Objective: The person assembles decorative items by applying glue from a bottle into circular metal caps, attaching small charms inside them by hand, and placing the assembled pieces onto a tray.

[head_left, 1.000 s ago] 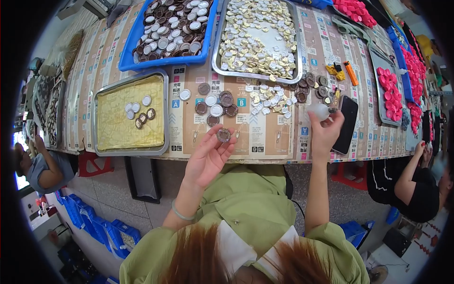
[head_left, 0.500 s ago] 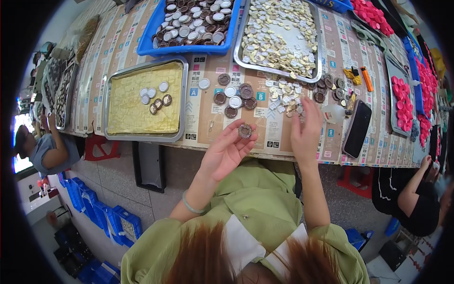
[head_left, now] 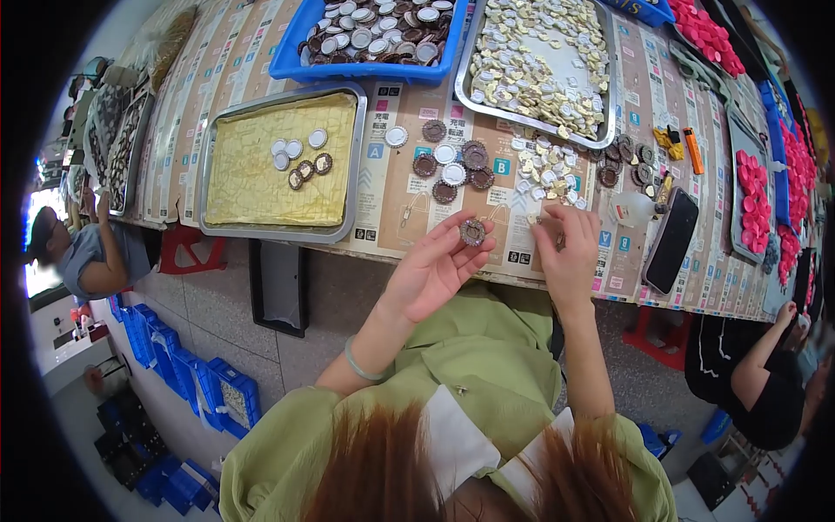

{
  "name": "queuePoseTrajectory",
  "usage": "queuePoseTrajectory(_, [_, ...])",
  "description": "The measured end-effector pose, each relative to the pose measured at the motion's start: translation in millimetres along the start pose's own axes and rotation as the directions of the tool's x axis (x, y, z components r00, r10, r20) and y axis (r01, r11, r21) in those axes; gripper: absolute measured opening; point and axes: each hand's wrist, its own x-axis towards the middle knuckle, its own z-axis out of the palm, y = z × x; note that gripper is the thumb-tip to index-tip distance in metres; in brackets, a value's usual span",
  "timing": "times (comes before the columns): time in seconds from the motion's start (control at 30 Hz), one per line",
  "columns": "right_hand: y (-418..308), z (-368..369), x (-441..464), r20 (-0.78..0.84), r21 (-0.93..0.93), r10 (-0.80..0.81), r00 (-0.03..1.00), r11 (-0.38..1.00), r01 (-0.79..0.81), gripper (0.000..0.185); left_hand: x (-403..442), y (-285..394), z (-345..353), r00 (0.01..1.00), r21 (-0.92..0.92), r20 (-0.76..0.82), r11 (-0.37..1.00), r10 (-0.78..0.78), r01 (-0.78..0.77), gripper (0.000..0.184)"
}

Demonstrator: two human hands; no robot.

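Note:
My left hand [head_left: 435, 271], palm up, pinches a round dark brown disc with a scalloped rim [head_left: 472, 232] between thumb and fingers. At the table's front edge, my right hand [head_left: 570, 252] has its fingertips closed on a small pale gold piece [head_left: 534, 220], mostly hidden. Just beyond it lies a loose pile of small white and gold pieces [head_left: 546, 165]. Several brown scalloped discs [head_left: 475, 155], some with white faces up, lie on the table beyond my left hand. To the left, a metal tray [head_left: 357, 165] lined with yellow sheet holds several white and brown discs.
A blue bin [head_left: 365, 73] of discs and a metal tray [head_left: 584, 56] of small pieces stand at the back. On the right are more brown discs [head_left: 624, 157], a clear bottle [head_left: 631, 209], a phone [head_left: 671, 241] and an orange lighter [head_left: 692, 150]. People sit at both sides.
My right hand has drawn back from the pile toward the table edge, fingertips closing on a small piece. My left hand still holds the brown disc. The camera view has shifted slightly.

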Motion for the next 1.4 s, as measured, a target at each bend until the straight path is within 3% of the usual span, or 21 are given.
queuePoseTrajectory(0.07, [1,0,-1,-0.005,0.054,0.027,1.0,0.998,-0.027,0.021,1,-1,-1,1.0,0.002,-0.007,1.0,-0.005,0.005,0.032])
queuePoseTrajectory(0.17, [5,3,-1,0.042,0.05,-0.04,0.998,0.998,0.038,0.019,3,-1,1,1.0,0.009,-0.009,1.0,-0.017,0.018,0.032])
queuePoseTrajectory(0.27, [7,11,-5,-0.011,0.016,-0.12,0.993,0.993,0.12,0.017,4,-3,5,1.0,-0.003,0.008,1.0,-0.022,0.022,0.031])
queuePoseTrajectory(0.4, [-15,-1,-4,-0.081,0.202,-0.02,0.997,0.979,0.036,0.018,4,-6,7,0.998,-0.017,0.023,0.998,-0.062,0.063,0.031])
queuePoseTrajectory(0.47, [-29,-7,-4,0.025,0.323,-0.094,0.995,0.943,0.081,0.017,4,-9,7,0.998,-0.028,0.035,0.998,-0.061,0.062,0.031])
queuePoseTrajectory(0.57, [-39,-3,-7,0.004,0.311,-0.195,0.981,0.932,0.184,0.017,5,-12,10,0.997,-0.017,0.051,0.998,-0.057,0.058,0.03])
queuePoseTrajectory(1.13, [-39,-4,-12,-0.009,0.217,-0.231,0.973,0.949,0.228,0.018,0,-11,19,0.998,0.096,0.063,0.995,-0.031,0.025,0.03])
queuePoseTrajectory(1.2, [-42,-5,-13,-0.001,0.219,-0.231,0.973,0.949,0.226,0.019,-1,-15,22,0.998,0.231,0.019,0.971,0.062,-0.064,0.029])
queuePoseTrajectory(1.27, [-45,-6,-18,-0.042,0.387,-0.04,0.998,0.921,0.053,0.017,0,-16,21,0.998,0.246,-0.037,0.968,0.057,-0.046,0.028])
queuePoseTrajectory(1.4, [-38,-7,-23,-0.094,0.464,0.038,0.995,0.886,0.01,0.014,-2,-14,24,0.99,0.243,-0.14,0.97,0.03,0.005,0.024])
